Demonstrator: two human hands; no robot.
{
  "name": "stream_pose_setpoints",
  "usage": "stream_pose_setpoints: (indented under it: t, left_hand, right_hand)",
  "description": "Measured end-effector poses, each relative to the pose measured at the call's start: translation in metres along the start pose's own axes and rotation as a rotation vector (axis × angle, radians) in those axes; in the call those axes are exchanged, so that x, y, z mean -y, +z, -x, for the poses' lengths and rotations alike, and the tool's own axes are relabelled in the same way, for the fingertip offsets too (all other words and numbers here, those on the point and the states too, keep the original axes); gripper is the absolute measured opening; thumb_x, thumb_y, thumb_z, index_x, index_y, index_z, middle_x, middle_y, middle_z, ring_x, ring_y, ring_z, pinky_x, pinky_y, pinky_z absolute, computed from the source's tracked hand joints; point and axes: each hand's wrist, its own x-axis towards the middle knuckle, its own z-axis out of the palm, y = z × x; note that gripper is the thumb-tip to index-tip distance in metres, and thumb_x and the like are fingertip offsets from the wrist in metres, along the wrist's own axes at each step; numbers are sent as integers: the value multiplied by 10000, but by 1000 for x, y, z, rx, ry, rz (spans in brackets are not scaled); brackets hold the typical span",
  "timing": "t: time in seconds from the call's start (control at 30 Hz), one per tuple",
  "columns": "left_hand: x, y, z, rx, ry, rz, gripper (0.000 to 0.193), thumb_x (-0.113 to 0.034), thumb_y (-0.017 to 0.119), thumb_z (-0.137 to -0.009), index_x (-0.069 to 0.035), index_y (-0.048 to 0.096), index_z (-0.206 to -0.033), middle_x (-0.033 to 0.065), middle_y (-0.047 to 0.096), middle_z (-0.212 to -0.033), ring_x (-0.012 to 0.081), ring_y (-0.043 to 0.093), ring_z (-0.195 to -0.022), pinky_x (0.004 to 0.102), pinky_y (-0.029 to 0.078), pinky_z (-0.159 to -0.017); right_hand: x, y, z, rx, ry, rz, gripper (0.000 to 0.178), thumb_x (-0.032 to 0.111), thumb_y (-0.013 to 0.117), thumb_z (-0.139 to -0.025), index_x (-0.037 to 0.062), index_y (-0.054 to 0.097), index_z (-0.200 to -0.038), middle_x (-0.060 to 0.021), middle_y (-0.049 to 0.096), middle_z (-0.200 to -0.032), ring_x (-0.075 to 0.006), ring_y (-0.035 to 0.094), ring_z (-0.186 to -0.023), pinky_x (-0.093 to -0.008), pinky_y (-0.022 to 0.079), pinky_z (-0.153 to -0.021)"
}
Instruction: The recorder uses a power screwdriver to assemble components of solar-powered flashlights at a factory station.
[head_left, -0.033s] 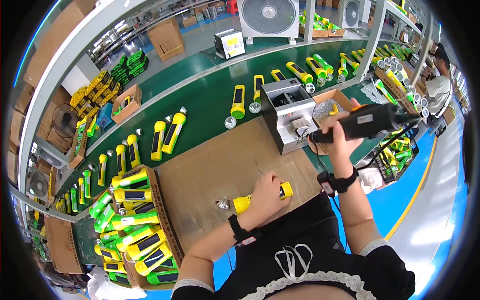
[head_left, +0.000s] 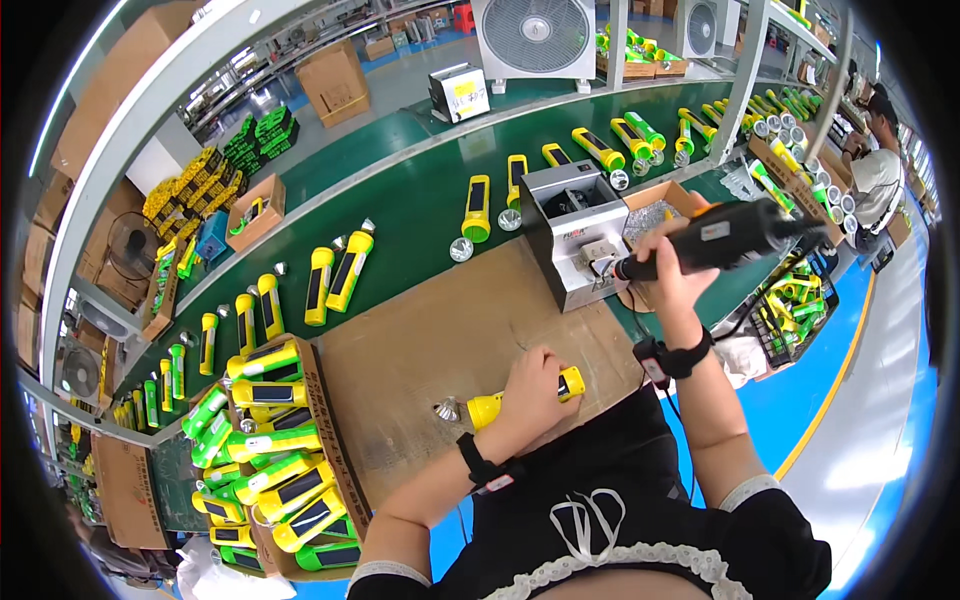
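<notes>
My left hand (head_left: pixel 535 393) is wrapped round a yellow flashlight (head_left: pixel 484 410), which lies on the cardboard sheet (head_left: pixel 420 345). Beside the flashlight's wide end rests a shiny reflector cup (head_left: pixel 447 410); whether it is wired to it I cannot tell. In my right hand (head_left: pixel 676 275) is a black electric screwdriver (head_left: pixel 725 240), held nearly level with its cable hanging behind. Its narrow end points left, at the front outlet of a grey screw feeder (head_left: pixel 570 235). I cannot make out whether the tip touches the feeder or carries a screw.
Yellow and green flashlights fill a carton (head_left: pixel 290 470) on the left. More flashlights with reflector cups stand along the green belt (head_left: pixel 410 240). An open box of small metal parts (head_left: pixel 650 215) adjoins the feeder. A black crate (head_left: pixel 800 310) and a co-worker (head_left: pixel 880 170) are at the right.
The electric screwdriver has shifted slightly left and down with my right hand, toward the feeder's outlet. My left hand keeps its hold on the flashlight.
</notes>
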Motion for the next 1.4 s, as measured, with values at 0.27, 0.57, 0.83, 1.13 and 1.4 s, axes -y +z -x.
stream_pose_setpoints:
  t: [0.27, 0.57, 0.83, 1.13, 1.4]
  left_hand:
    - [-15, -56, 47, -227, -135, -117, 417, -217, 753, -629, -63, 581, -977, 133, 538, -1015, 319, 515, -968, 416, 415, -827]
    - [21, -42, 71, -189, -79, -143, 473, -245, 753, -652, -51, 591, -1051, 114, 554, -975, 308, 496, -988, 424, 337, -910]
    - [25, -27, 68, -268, -175, -93, 449, -224, 769, -631, -58, 593, -1009, 120, 539, -984, 309, 486, -999, 448, 309, -920]
    - [25, -25, 75, -291, -228, -55, 475, -164, 773, -601, -60, 590, -1027, 124, 513, -992, 319, 468, -1030, 516, 270, -1001]
    - [25, -23, 74, -327, -232, -64, 478, -162, 790, -580, -49, 600, -1004, 143, 506, -983, 324, 471, -1006, 531, 281, -982]
  right_hand:
    - [-35, 1, -9, 78, 159, 137, 312, 7, 641, -751, 6, 525, -1041, 6, 574, -735, -65, 539, -634, -223, 445, -586]
    - [-1, 16, 10, 126, 397, -68, 568, 12, 572, -764, -29, 385, -1299, -50, 526, -651, -134, 521, -510, -270, 442, -502]
    - [67, 49, 115, 472, 352, -386, 616, -6, 524, -834, 72, 167, -1329, -98, 513, -794, -189, 549, -697, -356, 467, -714]
    - [65, 69, 138, 480, 354, -294, 600, -40, 495, -851, 76, 147, -1326, -94, 502, -819, -178, 543, -700, -360, 472, -739]
    - [56, 74, 145, 491, 346, -291, 589, -39, 493, -859, 65, 150, -1326, -94, 497, -829, -173, 534, -686, -369, 482, -716]
